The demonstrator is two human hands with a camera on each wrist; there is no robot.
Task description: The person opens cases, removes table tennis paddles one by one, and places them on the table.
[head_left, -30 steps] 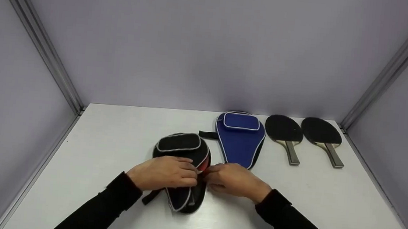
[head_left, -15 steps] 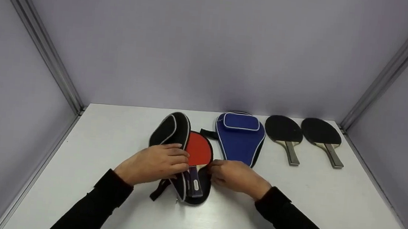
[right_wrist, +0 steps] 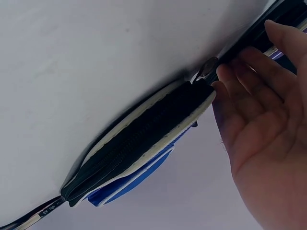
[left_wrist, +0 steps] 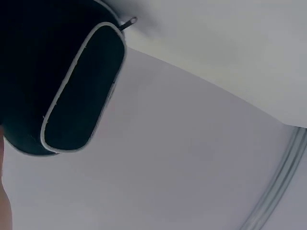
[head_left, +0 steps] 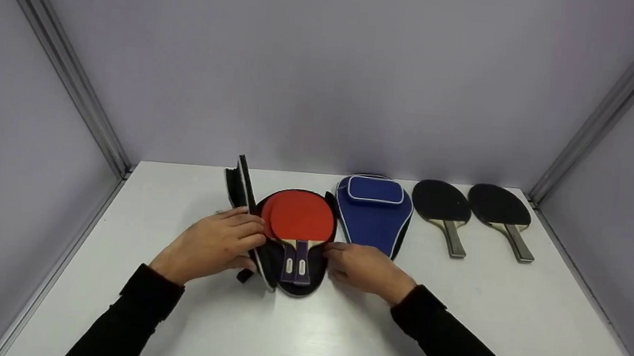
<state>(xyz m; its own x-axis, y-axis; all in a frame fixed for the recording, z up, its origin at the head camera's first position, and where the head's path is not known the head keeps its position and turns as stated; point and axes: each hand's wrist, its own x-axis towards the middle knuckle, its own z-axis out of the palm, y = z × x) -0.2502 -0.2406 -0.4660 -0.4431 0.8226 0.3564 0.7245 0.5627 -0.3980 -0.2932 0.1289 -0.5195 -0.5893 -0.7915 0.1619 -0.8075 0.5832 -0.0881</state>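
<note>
The black case [head_left: 299, 291] lies unfolded on the white table [head_left: 512, 310], between the left hand [head_left: 213, 243] and the right hand [head_left: 369, 268]. The left hand grips its raised flap [head_left: 244, 186]; the right hand pinches its right edge. Two red paddles [head_left: 302, 217], partly overlapping, rest inside the case.

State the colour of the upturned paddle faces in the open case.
Red, both paddles; the head view shows best.

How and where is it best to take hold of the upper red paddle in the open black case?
Probably by its narrow handle, coming from the near side: the upper red paddle lies with the handle nearest and the broad red face farther away. The raised cover would likely hinder coming from the left, where the lower paddle also lies close.
</note>
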